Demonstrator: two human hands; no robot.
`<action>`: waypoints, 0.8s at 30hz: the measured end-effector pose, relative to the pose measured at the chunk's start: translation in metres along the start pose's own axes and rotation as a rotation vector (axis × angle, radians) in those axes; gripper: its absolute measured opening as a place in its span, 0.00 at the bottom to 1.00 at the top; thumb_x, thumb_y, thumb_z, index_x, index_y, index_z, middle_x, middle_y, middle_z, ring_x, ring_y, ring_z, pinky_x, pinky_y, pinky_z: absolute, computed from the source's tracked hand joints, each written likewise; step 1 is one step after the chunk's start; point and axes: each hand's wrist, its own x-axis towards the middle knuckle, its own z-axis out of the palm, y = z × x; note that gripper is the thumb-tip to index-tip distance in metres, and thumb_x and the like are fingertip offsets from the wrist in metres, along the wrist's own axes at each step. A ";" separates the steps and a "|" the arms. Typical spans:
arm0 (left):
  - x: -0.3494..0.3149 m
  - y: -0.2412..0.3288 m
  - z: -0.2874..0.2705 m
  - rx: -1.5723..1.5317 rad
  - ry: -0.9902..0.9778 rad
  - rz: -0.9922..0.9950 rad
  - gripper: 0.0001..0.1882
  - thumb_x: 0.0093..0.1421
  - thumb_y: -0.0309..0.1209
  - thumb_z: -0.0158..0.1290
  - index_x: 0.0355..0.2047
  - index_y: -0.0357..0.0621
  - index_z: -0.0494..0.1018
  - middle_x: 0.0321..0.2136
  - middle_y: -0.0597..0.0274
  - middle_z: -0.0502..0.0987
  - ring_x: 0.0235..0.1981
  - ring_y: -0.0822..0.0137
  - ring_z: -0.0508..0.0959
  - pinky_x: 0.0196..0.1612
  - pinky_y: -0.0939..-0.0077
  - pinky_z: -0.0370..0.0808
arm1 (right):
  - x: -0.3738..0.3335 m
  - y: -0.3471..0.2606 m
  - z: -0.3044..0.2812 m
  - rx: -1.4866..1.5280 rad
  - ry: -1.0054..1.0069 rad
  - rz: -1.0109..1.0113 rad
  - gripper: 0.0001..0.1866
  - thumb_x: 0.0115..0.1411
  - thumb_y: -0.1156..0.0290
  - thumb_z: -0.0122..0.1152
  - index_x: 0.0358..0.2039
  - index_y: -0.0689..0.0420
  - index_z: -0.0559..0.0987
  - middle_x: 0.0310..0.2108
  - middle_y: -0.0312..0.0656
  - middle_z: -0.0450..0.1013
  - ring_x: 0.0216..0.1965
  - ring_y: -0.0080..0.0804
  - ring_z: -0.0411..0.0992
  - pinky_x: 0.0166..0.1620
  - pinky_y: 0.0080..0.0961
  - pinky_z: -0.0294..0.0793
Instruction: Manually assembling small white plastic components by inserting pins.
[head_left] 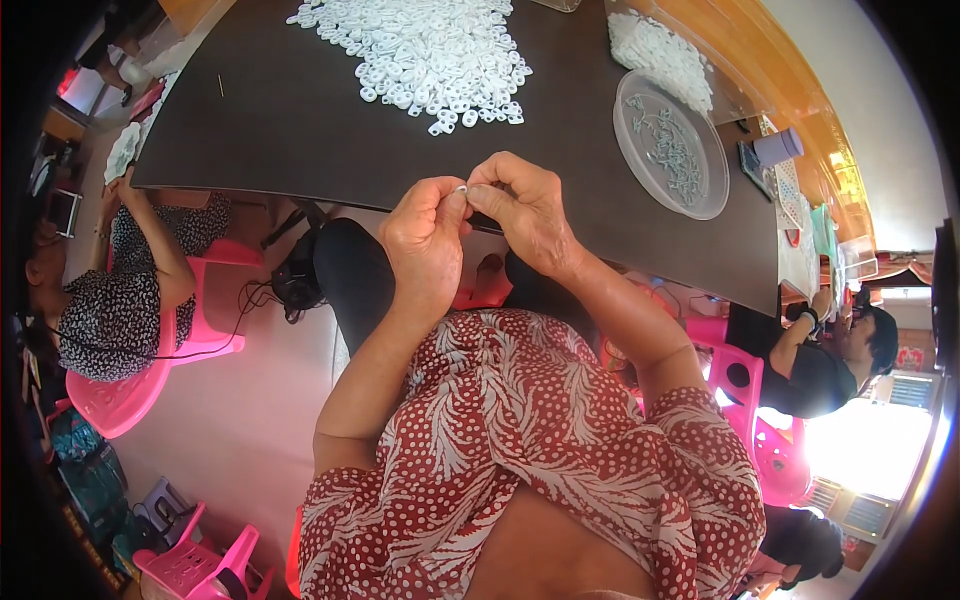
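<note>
no readable text, labels, numbers or signs

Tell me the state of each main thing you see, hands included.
Left hand, pinched shut on the small white piece
Right hand, pinched on the same piece
White pieces, heaped loose on the table
Round clear dish, uncovered, holding small metal parts
Clear bin, holding white parts
Upper-left pink chair, occupied

On the left, a pink chair [115,400], with a person [110,325] in black-and-white clothes sitting on it. Near left, a second pink chair [190,565], close to a gray stool [163,505]. On the right, another person [815,375] in black, and a bright window [870,445]. Far right, a light purple cup [778,147].
</note>
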 end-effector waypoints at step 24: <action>0.019 -0.004 -0.016 -0.377 -0.003 -0.257 0.07 0.59 0.24 0.51 0.34 0.30 0.73 0.23 0.57 0.75 0.18 0.73 0.73 0.19 0.83 0.70 | 0.083 0.033 -0.032 -0.953 -0.030 -0.744 0.11 0.41 0.82 0.55 0.26 0.54 0.79 0.23 0.38 0.67 0.29 0.37 0.66 0.32 0.31 0.66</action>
